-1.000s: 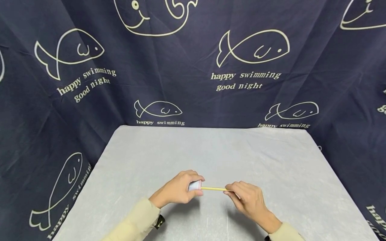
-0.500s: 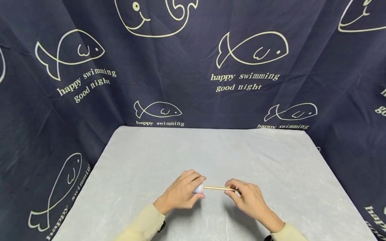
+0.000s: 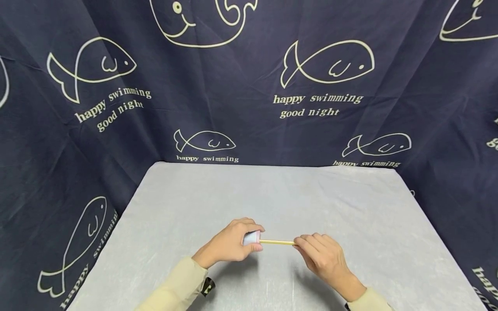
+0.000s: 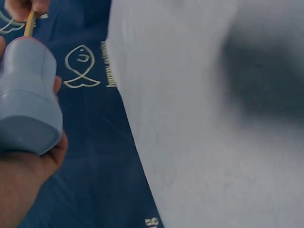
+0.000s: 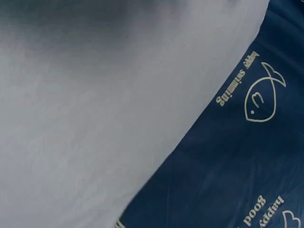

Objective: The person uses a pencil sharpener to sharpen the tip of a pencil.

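In the head view my left hand [image 3: 232, 242] grips a pale blue pencil sharpener [image 3: 250, 238] with a pink rim, thumb and fingers on opposite sides of it. A thin yellow pencil [image 3: 277, 242] runs level from its pink end to my right hand [image 3: 324, 255], whose fingertips pinch the far part and hide its end. Seen from the left wrist, the smooth sharpener body [image 4: 29, 90] fills the grip, and the yellow pencil [image 4: 29, 24] leads up to the other hand's fingers. The right wrist view shows neither hand.
Both hands are above a table with a pale grey cloth [image 3: 272, 194], casting shadows on it. Dark blue curtains [image 3: 256, 108] printed with fish and lettering hang behind and at both sides of the table.
Half a second ago my right fingers were parted farther round the pencil; now they are closed together on it. My left hand has rolled slightly, baring more of the sharpener.
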{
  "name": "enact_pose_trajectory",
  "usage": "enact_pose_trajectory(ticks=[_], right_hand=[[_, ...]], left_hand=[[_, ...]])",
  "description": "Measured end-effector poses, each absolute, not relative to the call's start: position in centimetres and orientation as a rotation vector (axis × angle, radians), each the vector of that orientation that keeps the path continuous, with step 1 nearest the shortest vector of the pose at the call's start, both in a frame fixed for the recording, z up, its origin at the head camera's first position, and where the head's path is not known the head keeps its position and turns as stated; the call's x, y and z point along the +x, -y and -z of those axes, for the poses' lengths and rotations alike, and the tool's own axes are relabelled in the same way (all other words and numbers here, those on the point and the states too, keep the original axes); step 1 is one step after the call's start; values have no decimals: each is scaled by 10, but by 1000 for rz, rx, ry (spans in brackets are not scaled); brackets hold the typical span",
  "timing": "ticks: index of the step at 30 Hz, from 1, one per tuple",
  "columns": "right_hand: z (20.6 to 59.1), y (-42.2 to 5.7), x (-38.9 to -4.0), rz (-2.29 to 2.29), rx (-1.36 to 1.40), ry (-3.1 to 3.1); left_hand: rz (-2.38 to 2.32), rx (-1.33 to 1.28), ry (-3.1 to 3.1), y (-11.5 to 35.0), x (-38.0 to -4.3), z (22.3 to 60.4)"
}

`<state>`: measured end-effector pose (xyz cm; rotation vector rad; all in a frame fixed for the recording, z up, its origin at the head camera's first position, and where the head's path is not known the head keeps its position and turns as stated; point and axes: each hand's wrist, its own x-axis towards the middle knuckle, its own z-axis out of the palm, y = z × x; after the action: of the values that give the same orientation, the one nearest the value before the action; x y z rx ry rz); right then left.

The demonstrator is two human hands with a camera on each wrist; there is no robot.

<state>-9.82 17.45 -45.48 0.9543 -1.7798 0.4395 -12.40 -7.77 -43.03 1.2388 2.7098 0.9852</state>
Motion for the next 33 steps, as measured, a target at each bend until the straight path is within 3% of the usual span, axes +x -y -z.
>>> enact_pose_trajectory(ticks=[9,15,25,29,33], right_hand=[[473,-178,-89,-775,846,2155],[468,-177,-80,-1129,602,2622],[466,-181,-80,-1433,427,2711],[466,-181,-81,-1451,505,2658],[465,-181,-85,-1164,720,2480]], left_hand=[[-847,1789,-3045,74,-121,469],[-568,2023,-3166,76,-118,482],[-548,2050,-3102,81,-122,459],[-589,2031,-3076,85,-122,458],[-683,1899,-3043,89,-123,454]])
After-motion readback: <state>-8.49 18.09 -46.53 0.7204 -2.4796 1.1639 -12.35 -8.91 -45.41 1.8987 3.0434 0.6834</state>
